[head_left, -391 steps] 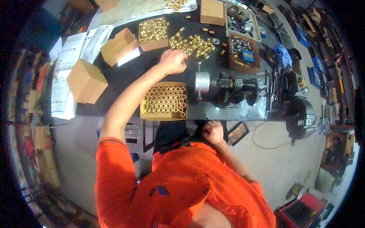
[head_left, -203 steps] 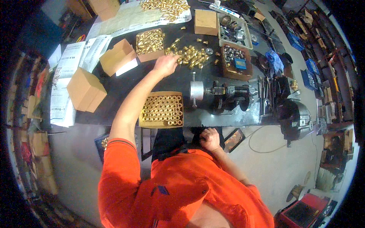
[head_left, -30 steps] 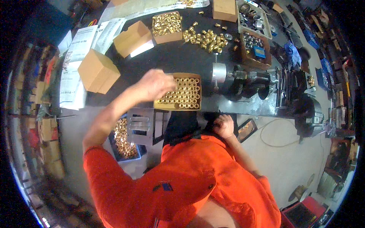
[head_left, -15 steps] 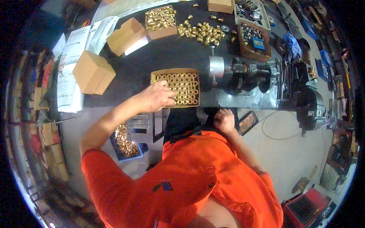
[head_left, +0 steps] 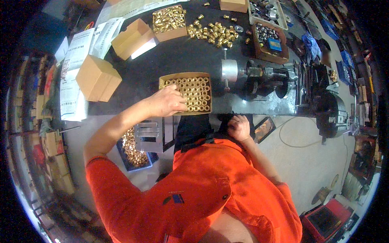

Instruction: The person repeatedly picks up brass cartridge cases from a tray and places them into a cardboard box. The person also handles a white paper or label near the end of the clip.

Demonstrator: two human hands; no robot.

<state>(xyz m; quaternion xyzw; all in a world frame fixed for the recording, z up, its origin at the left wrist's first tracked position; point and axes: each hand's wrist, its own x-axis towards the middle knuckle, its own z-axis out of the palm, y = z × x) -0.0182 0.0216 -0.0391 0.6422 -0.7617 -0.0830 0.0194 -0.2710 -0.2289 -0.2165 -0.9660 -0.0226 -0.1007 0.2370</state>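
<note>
The left hand (head_left: 167, 101) has lowered to the carton (head_left: 184, 75), fingers bunched, grip unclear; brushing knuckles could topple brass fittings (head_left: 196, 95)

No wording can be read with certainty. Toward 10 o'clock on the tabletop (head_left: 139, 83), newspaper sheets (head_left: 73, 75) carry rows of small dark print and some bolder lines, too blurred to make out. Another printed sheet (head_left: 131, 11), toward 11 o'clock, is equally illegible. Just past 6 o'clock, the orange shirt (head_left: 198, 174) bears a blue emblem (head_left: 177, 198) with tiny lettering above it, too small to tell.
</note>
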